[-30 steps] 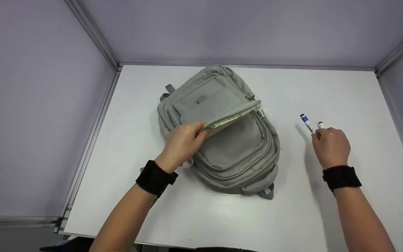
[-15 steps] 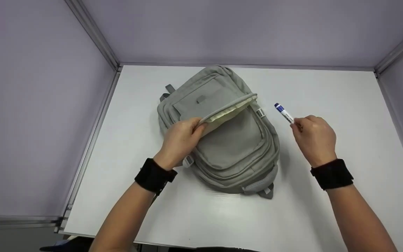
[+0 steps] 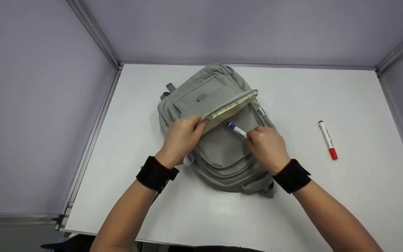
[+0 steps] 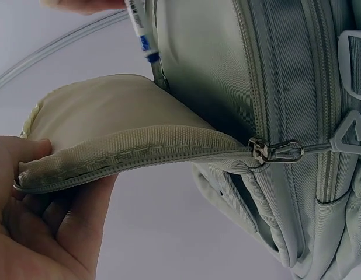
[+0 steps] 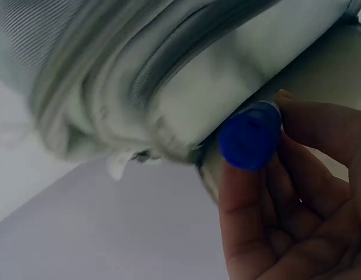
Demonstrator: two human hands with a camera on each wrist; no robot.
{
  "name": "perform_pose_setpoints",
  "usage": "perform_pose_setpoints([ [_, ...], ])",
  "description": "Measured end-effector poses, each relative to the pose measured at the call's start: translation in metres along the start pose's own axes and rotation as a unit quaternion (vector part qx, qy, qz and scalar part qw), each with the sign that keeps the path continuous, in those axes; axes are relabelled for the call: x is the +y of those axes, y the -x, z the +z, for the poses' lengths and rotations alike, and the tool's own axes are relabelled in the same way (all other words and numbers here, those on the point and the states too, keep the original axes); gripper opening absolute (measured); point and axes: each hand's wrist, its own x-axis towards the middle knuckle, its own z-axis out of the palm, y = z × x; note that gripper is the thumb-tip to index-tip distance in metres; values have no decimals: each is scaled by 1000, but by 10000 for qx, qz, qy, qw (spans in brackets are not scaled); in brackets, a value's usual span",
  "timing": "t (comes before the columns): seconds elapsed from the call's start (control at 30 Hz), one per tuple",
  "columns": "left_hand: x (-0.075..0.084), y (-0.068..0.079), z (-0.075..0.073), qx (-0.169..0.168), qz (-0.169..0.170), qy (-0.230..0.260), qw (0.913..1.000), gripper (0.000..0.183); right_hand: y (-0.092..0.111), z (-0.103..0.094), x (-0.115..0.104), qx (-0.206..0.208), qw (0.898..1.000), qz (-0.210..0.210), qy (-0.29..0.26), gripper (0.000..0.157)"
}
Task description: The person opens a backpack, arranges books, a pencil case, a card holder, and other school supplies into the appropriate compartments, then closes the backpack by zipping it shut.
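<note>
A grey backpack (image 3: pixel 229 150) lies on the white table with its front pocket unzipped. My left hand (image 3: pixel 184 138) pinches the edge of the pocket flap (image 3: pixel 231 105) between thumb and fingers and lifts it, baring the cream lining. In the left wrist view the flap's zipper edge (image 4: pixel 139 160) runs from the fingers to a metal zipper pull (image 4: pixel 274 150). My right hand (image 3: pixel 268 147) pinches a blue marker (image 3: pixel 237 130) in front of the pocket opening, its far end pointing at the gap. The marker's blue end (image 5: pixel 247 140) faces the right wrist camera.
A red marker (image 3: pixel 328 140) lies on the table to the right of the backpack. Grey panels (image 3: pixel 243 31) enclose the table (image 3: pixel 355 196) at the back and sides. Straps (image 3: pixel 169 88) stick out at the backpack's upper left.
My right hand has carried the blue marker leftward from beside the red marker to over the backpack, uncovering the red one. My left hand has raised the flap slightly, widening the opening.
</note>
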Motion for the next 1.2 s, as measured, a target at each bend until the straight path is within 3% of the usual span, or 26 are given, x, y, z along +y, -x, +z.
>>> perform_pose_setpoints([
  [0.17, 0, -2, 0, 19, -29, 48, 10000, 19, -17, 19, -32, -182, 9997, -162, 74, 15],
  [0.33, 0, -3, 0, 57, -27, 98, 9999, 20, -32, 36, -45, -426, 9989, -3, 217, 19],
  [0.6, 0, -3, -1, 15, -73, 143, 9999, 22, -45, 58, -46, -340, 9992, -76, 205, 17],
  [0.83, 0, -3, 0, -71, -165, 173, 9997, 19, -40, 75, -41, -590, 9969, -186, 479, 17],
  [1.2, -2, -3, 0, -123, -243, 108, 9996, 19, -40, 76, -37, -587, 9980, -118, 219, 18],
])
